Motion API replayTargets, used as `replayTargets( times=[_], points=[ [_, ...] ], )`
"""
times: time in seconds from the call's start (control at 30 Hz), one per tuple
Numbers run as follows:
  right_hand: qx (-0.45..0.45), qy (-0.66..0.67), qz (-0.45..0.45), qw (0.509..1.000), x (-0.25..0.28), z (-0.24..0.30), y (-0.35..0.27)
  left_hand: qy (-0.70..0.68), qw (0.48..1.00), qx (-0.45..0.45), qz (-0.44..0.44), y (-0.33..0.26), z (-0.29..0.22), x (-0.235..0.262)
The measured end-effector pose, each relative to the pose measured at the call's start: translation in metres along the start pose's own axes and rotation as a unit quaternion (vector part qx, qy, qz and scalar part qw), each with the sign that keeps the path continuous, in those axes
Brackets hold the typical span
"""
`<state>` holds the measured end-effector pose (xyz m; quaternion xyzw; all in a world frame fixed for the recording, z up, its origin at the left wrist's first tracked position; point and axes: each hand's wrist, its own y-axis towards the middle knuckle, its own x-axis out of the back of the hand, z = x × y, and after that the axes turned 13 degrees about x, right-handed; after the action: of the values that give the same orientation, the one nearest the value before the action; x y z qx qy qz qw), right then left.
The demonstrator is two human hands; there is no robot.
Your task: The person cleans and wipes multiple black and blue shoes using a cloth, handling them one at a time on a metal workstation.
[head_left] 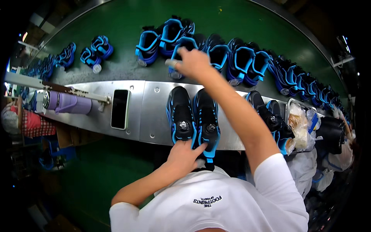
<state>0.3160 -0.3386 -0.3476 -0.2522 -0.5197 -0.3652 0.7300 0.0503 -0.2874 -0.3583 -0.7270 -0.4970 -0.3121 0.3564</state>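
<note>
In front of me a pair of black sneakers with bright blue trim stands on the metal ledge, toes pointing away: a left sneaker (181, 110) and a right sneaker (206, 116). Each has a round dial on its tongue. My left hand (182, 157) grips the pair at the heels, its fingers partly hidden in the collars and one digit reaching across to the right sneaker. Stretched forward over the green surface, my right hand (193, 63) is over a blue-collared sneaker (176, 72), fingers apart and slightly blurred. Whether they touch its collar is unclear.
Several similar sneakers (241, 63) line the green surface (123, 34), continuing right; more stand at left. A phone (120, 109) and a purple bottle (73, 103) lie on the metal ledge (154, 116). At right are more sneakers (269, 116) and a tray of plastic bags (301, 125).
</note>
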Motion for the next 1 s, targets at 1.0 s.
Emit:
replayTargets(
  times=[1.0],
  points=[
    [0.195,0.198,-0.033,0.96,-0.058,-0.041,0.091,0.031,0.946,0.094,-0.309,0.229,0.222,0.131]
  ],
)
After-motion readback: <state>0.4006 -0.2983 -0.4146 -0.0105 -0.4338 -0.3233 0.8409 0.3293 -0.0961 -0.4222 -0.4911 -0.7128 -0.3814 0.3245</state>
